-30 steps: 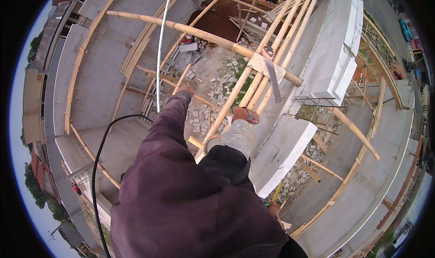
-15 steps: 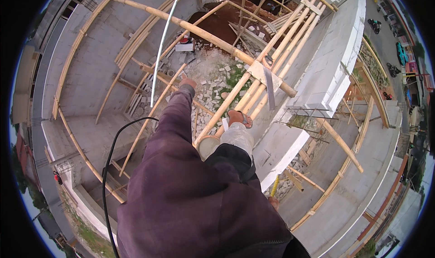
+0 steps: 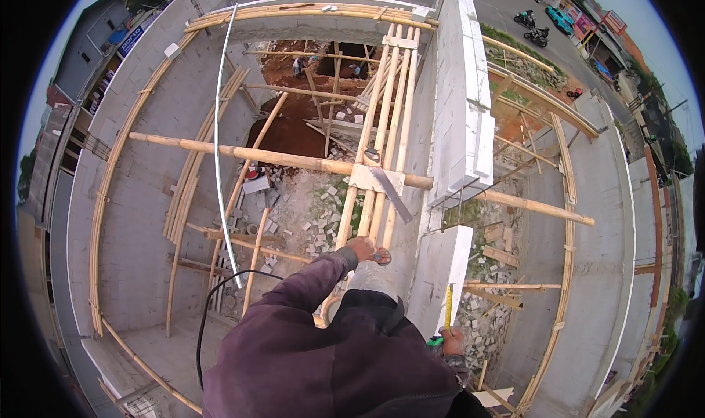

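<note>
My colours were plum and yellow.
My top was plain plum-brown, my tape measure green with a yellow blade, the bamboo poles tan, the wall blocks white.

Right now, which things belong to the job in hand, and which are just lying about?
Apparently in use:
- tape measure, extended, in the right hand
- white block wall near the tape

Lying about:
- handsaw, across the board
- block rubble, on the ground

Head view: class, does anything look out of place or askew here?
Yes: a grey-bladed handsaw lies askew on the pale flat board over the yellow bamboo poles, its blade overhanging the edge, perhaps easily knocked. Nothing looks odd about the green-and-yellow tape measure in the right hand.
</note>
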### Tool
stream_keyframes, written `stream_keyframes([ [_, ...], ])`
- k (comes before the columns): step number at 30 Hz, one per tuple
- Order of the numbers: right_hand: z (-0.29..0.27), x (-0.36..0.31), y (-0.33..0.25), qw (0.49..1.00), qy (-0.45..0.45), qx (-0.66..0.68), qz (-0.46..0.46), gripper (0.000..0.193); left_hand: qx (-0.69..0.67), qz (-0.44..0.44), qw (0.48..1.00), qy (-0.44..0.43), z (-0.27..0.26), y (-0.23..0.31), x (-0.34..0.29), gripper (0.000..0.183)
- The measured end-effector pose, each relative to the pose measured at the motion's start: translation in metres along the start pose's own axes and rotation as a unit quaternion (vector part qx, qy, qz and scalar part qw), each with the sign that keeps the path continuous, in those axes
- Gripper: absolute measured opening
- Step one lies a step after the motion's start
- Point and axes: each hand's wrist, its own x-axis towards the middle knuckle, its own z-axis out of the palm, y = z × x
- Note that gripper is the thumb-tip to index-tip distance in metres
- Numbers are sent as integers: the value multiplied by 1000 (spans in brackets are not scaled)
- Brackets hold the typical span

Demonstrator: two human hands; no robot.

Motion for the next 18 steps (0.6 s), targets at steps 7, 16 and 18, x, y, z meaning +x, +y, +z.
stream_keyframes([
  [7, 3, -17, -48, 943, -91, 319, 41, 20, -546, -11, 744, -386, 18, 246, -7, 61],
  [16, 12, -67, -58, 894, -69, 438, 71, 39, -499, 46, 752, -427, 43, 273, -11, 48],
  [18, 15, -70, -56, 904, -65, 415, 82, 47, -486, 18, 763, -425, 53, 270, -9, 48],
])
